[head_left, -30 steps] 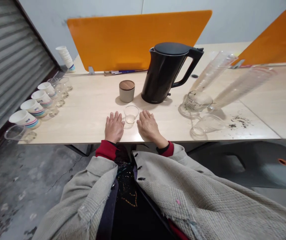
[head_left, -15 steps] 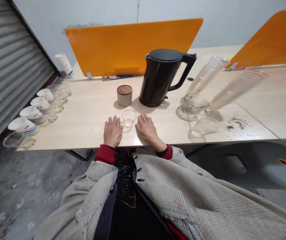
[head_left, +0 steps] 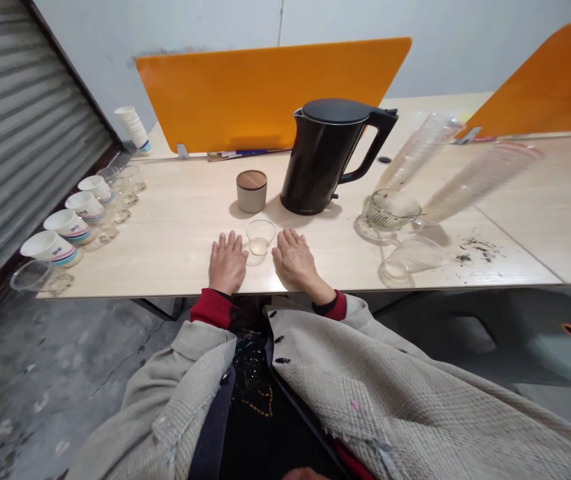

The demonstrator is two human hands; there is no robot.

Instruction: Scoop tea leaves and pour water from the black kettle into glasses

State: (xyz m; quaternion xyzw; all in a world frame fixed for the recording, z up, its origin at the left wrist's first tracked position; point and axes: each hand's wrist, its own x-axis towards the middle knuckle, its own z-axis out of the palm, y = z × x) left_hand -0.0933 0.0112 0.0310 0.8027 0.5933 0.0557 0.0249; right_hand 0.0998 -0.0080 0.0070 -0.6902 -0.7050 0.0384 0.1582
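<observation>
– At the front edge of the table: left hand, palm down, flat. Right hand, same. Both empty.

– Fingers?

– Left: straight, slightly apart. Right: laid close together. Neither clamped on anything.

– And the clear cup?

– Upright on the tabletop, between the hands. Left thumb side is just beside it; right fingertips near its other side. Can't tell if left touches. Contents unreadable too.

– What's behind it?

– Grey canister, wooden lid on. Black kettle just right of that, upright, lid down, handle pointing right. Orange divider at the back.

– Right side?

– Ribbed clear vessel with a handle, near two long stacks of clear cups, both leaning right in view. Dark crumbs scattered on the tabletop beyond.

– Left side?

– Row of four white paper cups along the table end, clear cups beside them. Stack of paper cups farther back, by the divider's left end.
</observation>
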